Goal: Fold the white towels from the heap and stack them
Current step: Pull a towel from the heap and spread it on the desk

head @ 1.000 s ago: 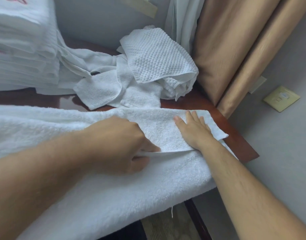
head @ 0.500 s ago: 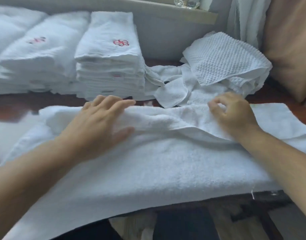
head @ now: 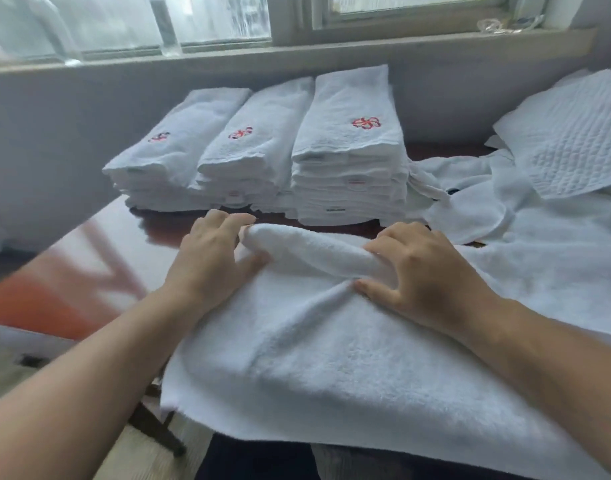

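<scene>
A large white towel [head: 331, 358] lies spread over the near edge of the dark table and hangs off the front. Its far edge is bunched into a raised fold [head: 307, 251]. My left hand [head: 214, 261] grips the left end of that fold. My right hand [head: 418, 275] pinches the fold's right end, thumb underneath. Behind them stand three stacks of folded white towels [head: 345, 157] with red flower embroidery on top. The heap of loose white towels [head: 525, 202] lies at the right, topped by a waffle-textured one [head: 570, 133].
The glossy dark table [head: 99, 268] shows bare at the left, reflecting light. A grey wall and a window sill [head: 297, 53] run behind the stacks. Floor and a table leg [head: 158, 431] show below left.
The view swung left from the heap and curtain to the stacks. Both hands moved left along the towel's far edge and now hold it gathered into a raised fold.
</scene>
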Demonstrator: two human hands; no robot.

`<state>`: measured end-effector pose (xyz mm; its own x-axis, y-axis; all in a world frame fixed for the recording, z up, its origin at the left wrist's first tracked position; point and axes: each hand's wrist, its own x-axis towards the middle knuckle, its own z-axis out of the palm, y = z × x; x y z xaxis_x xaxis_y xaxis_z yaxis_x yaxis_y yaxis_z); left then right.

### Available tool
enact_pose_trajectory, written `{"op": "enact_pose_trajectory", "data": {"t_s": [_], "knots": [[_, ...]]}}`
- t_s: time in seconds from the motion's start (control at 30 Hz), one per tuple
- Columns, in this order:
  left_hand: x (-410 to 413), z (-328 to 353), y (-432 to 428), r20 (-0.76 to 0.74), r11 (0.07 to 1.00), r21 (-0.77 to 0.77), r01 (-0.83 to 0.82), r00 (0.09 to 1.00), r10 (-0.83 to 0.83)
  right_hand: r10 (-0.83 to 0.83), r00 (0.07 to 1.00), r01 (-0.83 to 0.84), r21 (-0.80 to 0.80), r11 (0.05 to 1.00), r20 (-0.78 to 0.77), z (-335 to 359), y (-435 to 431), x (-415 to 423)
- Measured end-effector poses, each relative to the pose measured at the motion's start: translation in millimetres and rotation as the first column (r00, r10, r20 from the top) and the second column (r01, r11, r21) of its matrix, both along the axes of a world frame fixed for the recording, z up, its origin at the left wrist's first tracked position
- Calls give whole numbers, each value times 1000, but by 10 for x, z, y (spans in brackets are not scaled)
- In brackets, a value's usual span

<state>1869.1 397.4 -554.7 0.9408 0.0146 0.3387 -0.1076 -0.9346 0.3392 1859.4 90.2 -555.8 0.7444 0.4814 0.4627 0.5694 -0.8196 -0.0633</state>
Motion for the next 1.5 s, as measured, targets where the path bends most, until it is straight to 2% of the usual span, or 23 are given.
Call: {"op": "enact_pose_trajectory", "data": {"t_s": [0.07, 0.13, 0.2, 0.27, 0.3, 0.33, 0.4, 0.43, 0.5, 0.63, 0.67, 0.77, 0.87, 0.93, 1.0, 1.03, 1.07, 1.13, 1.17, 1.27, 1.33, 1.4, 1.5], "knots": [[83, 86, -63, -44, 989, -61, -134, 990, 131, -10, 998, 7, 42, 999, 61, -15, -28, 23], [163, 190, -152, -205, 947, -129, -293, 943, 264, -30, 996, 25, 58, 998, 80, -28, -27, 12], [212, 265, -246, -347, 925, -203, -322, 907, 240, -38, 995, 35, 38, 999, 91, -28, -8, -2], [181, 308, -370, -403, 850, -444, -282, 911, 92, -43, 996, 41, 30, 999, 72, -7, -5, -17], [166, 314, -426, -391, 741, -621, -256, 920, -9, -46, 997, 44, 25, 999, 61, 13, -4, -26], [149, 328, -468, -365, 581, -776, -247, 926, -94, -46, 997, 46, 10, 999, 59, 31, -4, -36], [104, 406, -446, -307, 294, -922, -250, 937, -166, -43, 995, 47, -43, 998, 87, 75, -4, -60], [70, 457, -393, -296, 223, -941, -254, 938, -182, -36, 994, 44, -73, 996, 107, 101, -4, -78], [-19, 518, -241, -297, 203, -946, -253, 928, -225, -13, 990, 29, -117, 993, 141, 164, 2, -113], [-346, 470, -94, -258, 283, -941, -185, 933, -251, 77, 989, -59, -149, 987, 122, 198, 1, -212], [-424, 441, -81, -218, 270, -952, -146, 940, -261, 103, 988, -86, -135, 987, 117, 190, 5, -250], [-590, 277, -38, -101, 144, -988, -59, 947, -305, 148, 985, -140, -81, 987, 90, 181, 28, -360], [-681, 140, -31, 27, 226, -972, 63, 987, -159, 119, 993, -117, -96, 989, 24, 145, 47, -405], [-755, 151, -70, 33, 231, -970, 71, 986, -166, 36, 983, -69, -183, 981, -179, 112, 39, -402], [-757, 152, -30, -59, 336, -942, -14, 991, -123, -37, 929, -70, -275, 959, -367, 78, 14, -361], [-773, 165, -16, -141, 439, -894, -96, 988, -69, -47, 912, -84, -297, 951, -408, 68, 6, -332], [-775, 169, -3, -200, 583, -797, -158, 980, -7, -39, 905, -98, -298, 950, -424, 62, 5, -307], [-783, 173, -15, -185, 802, -567, -187, 978, 97, -4, 901, -135, -289, 948, -433, 69, 3, -286], [-800, 197, -27, -179, 836, -511, -201, 976, 126, 19, 899, -156, -281, 947, -437, 85, 3, -285], [-827, 275, -58, -309, 795, -540, -277, 944, 119, 81, 893, -211, -253, 944, -443, 135, 6, -302], [-818, 271, -41, -354, 837, -450, -310, 923, 152, 98, 889, -239, -271, 933, -447, 146, 6, -310], [-779, 251, -17, -283, 881, -336, -332, 928, 243, 118, 881, -271, -283, 920, -459, 155, -3, -311], [-691, 177, 32, -200, 886, -288, -364, 927, 316, 178, 854, -324, -231, 917, -488, 189, -40, -297]]}}
